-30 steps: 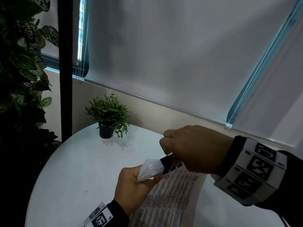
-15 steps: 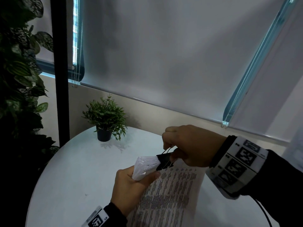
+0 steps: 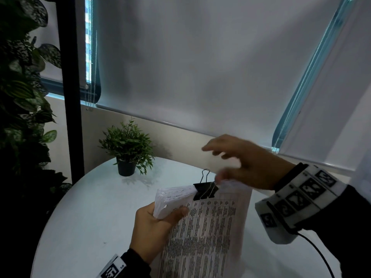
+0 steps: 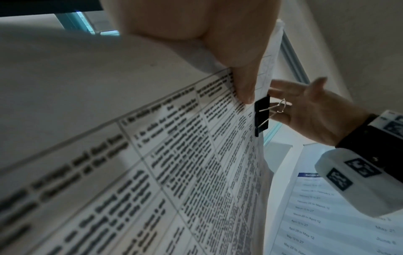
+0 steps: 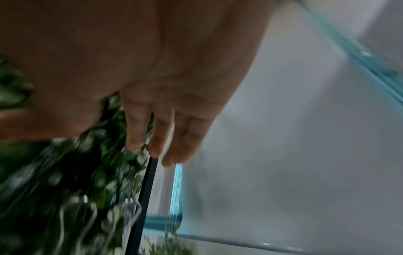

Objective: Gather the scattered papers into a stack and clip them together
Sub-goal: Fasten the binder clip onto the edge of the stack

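Note:
A thick stack of printed papers is held up over the white round table. My left hand grips its upper left corner, thumb on the printed top sheet. A black binder clip sits clamped on the stack's top edge, one wire handle upright, the other folded onto the page. My right hand hovers just above and right of the clip, fingers spread and blurred, holding nothing. The left wrist view shows the clip on the paper edge with the right hand open behind it.
A small potted plant stands at the table's far side. Dense leafy plants and a black post fill the left. Roller blinds cover the windows behind. A printed sheet lies below in the left wrist view.
My right hand has let go of the binder clip's handles and lifted away with its fingers spread. The clip now stays clamped on the stack. The left hand keeps its hold.

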Demonstrator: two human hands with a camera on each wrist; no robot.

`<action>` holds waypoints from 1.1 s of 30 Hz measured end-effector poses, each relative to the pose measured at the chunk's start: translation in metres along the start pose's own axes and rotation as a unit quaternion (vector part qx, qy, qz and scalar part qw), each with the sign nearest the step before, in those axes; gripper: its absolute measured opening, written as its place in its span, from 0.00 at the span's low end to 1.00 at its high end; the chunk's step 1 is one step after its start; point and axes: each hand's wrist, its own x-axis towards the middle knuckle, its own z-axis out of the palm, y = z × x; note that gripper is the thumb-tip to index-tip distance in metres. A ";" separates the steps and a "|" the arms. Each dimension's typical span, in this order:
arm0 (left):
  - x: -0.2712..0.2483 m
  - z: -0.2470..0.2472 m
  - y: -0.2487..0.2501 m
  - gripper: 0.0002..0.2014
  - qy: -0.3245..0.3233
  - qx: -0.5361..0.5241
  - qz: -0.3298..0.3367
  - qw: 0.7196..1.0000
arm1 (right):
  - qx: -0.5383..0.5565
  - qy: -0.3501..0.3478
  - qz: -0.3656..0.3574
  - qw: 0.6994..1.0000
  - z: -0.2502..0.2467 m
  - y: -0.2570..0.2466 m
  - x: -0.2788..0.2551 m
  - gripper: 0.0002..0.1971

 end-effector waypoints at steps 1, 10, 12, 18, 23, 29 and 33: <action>0.001 0.000 0.001 0.09 -0.001 -0.001 -0.001 1.000 | 0.039 0.066 -0.034 0.996 -0.001 0.003 -0.002 0.21; 0.003 0.001 -0.001 0.12 -0.012 0.010 -0.012 1.000 | 0.131 -0.063 0.097 0.985 0.043 0.020 0.002 0.29; 0.002 0.002 0.000 0.12 -0.014 0.014 -0.007 1.000 | 0.003 -0.146 0.097 0.984 0.054 0.012 0.005 0.31; 0.003 0.003 0.001 0.15 -0.023 0.012 0.004 1.000 | -0.152 -0.147 0.051 0.976 0.067 0.013 0.009 0.19; 0.010 -0.003 0.010 0.12 -0.031 -0.004 -0.001 1.000 | 0.039 -0.026 0.191 0.980 0.049 0.051 -0.023 0.26; 0.022 -0.013 0.028 0.10 -0.011 -0.017 0.029 0.999 | 0.503 0.219 0.238 0.801 0.109 0.078 -0.085 0.44; 0.027 -0.014 0.038 0.07 -0.001 -0.031 0.036 0.999 | 0.505 0.199 0.290 0.788 0.155 0.044 -0.106 0.58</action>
